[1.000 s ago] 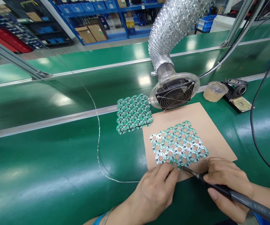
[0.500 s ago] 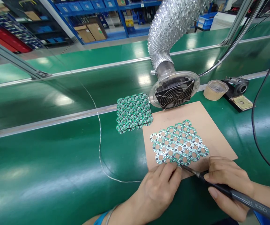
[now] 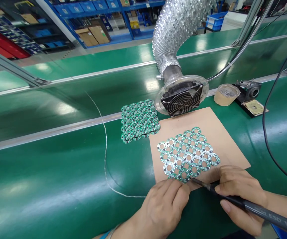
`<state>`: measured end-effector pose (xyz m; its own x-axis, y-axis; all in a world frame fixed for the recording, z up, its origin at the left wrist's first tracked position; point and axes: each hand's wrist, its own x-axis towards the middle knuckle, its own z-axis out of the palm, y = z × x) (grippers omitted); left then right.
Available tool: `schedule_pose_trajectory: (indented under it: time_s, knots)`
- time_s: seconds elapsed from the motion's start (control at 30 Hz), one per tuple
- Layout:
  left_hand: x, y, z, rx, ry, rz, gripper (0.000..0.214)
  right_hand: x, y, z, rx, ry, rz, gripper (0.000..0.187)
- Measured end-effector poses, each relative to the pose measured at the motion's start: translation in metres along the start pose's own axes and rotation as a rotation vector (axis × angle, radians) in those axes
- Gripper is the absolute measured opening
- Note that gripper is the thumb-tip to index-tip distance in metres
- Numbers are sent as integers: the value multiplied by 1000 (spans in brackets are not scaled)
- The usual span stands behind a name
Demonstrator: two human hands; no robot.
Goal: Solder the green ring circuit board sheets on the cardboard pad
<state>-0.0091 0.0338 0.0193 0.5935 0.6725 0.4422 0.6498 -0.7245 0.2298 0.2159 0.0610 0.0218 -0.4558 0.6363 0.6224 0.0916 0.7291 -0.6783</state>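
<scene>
My right hand [image 3: 243, 196] is closed around the black handle of a soldering iron [image 3: 235, 200]. The iron's tip meets the near edge of a panel of ring-shaped green circuit boards [image 3: 189, 157], which lies flat on a brown board [image 3: 226, 146]. Curled at the panel's near left corner, my left hand [image 3: 163, 205] is closed on solder wire [image 3: 106, 149]; the wire enters from the left side, and its end is hidden by the fingers. Part of the nearest row of rings is covered by that hand.
A stack of similar circuit panels [image 3: 140, 121] sits behind and left of the brown board. Above its far edge hangs a fume extractor fan [image 3: 183, 99] on a foil duct [image 3: 170, 36]. A tape roll [image 3: 226, 94] and an iron stand [image 3: 251, 93] with sponge occupy the right; a black cable [image 3: 265, 129] curves nearby.
My left hand has shifted slightly left and down, uncovering more rings in the nearest row. The iron's tip stays at the panel's near edge. The whole view has moved a little.
</scene>
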Motion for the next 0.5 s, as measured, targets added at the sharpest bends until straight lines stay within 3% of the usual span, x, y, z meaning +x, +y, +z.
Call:
schedule_pose_trajectory:
  time_s: [0.5]
  knots:
    - [5,6,-7,100,-23,118,28,-4,2,9,20,35,-31,22]
